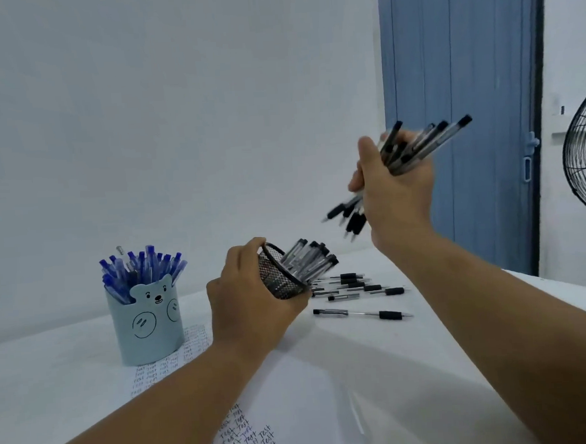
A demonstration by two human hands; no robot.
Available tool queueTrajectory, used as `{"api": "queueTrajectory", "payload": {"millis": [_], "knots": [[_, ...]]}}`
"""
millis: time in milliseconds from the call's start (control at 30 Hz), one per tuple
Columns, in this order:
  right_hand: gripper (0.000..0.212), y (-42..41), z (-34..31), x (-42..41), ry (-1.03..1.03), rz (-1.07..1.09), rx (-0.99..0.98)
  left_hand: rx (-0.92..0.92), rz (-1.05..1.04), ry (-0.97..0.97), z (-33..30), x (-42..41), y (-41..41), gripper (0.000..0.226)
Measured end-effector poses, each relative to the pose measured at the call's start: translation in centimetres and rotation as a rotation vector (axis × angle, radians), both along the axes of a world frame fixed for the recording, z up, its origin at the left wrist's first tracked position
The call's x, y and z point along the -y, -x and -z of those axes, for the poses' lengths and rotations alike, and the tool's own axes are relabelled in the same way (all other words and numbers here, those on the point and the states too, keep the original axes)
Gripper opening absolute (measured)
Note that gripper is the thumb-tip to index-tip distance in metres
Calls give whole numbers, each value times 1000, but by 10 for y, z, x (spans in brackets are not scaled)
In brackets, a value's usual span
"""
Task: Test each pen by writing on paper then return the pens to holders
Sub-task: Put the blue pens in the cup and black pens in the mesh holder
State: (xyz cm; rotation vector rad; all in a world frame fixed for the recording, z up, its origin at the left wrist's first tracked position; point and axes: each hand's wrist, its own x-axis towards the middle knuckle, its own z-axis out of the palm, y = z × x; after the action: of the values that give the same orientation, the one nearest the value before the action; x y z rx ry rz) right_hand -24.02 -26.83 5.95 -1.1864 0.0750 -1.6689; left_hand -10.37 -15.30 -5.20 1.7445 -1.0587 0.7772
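Your right hand's (397, 188) fingers are mostly hidden behind its back & the bundle; the bundle's tips are motion-blurred. Your left palm hides the mesh cup's base, & the test sheet is cut off by the frame bottom.

Right hand: fingers curled tight round a bundle of black pens (414, 149), held high above the tabletop (412, 351), caps up-right, grip ends poking out below the fist to the left.

Left hand (252, 306): fingers & thumb wrapped round a black mesh pen cup (281, 274), tipped toward the right w/ more black pens (309, 260) sticking out its mouth.

Loose black pens (357, 288) lie near the tabletop's far edge, just right of the cup. Blue bear holder (146, 320) w/ blue pens (143, 265) stands upright toward the far left, on a written test sheet (192, 341).
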Motion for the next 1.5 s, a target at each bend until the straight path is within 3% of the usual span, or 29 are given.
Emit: {"api": "queueTrajectory", "payload": {"millis": [100, 300, 400, 467, 600, 700, 900, 1033, 1133, 1267, 1400, 1500], "knots": [[28, -17, -13, -22, 43, -122, -24, 67, -12, -2, -1, 3, 1, 91], [25, -52, 2, -36, 130, -195, -401, 64, -19, -11, -2, 4, 3, 87], [28, -64, 8, -40, 41, -230, -378, 5, -13, 10, -1, 4, 3, 85], [39, -71, 11, -41, -74, -250, -301, -32, -17, 22, -1, 5, 2, 86], [76, -77, 13, -41, -198, -165, -351, -59, -36, 30, -1, 5, 1, 88], [83, -78, 12, -41, -254, -178, -310, -71, -40, 23, -2, 5, 2, 89], [57, -79, 18, -39, -129, -39, -344, -33, -77, 20, -1, 6, 2, 88], [48, -76, 14, -43, -162, -46, -269, -42, -68, 25, -1, 6, 2, 89], [24, -70, 8, -47, -198, -76, -212, -56, -51, 9, -2, 6, 2, 91], [52, -69, 9, -44, -288, -97, -206, -44, -67, -2, -3, 6, 4, 87], [8, -72, 10, -41, -235, -7, -245, -49, -79, 2, -2, 6, 3, 90], [34, -71, 14, -45, -150, -6, -215, -59, -65, 1, -2, 6, 3, 91]]}}
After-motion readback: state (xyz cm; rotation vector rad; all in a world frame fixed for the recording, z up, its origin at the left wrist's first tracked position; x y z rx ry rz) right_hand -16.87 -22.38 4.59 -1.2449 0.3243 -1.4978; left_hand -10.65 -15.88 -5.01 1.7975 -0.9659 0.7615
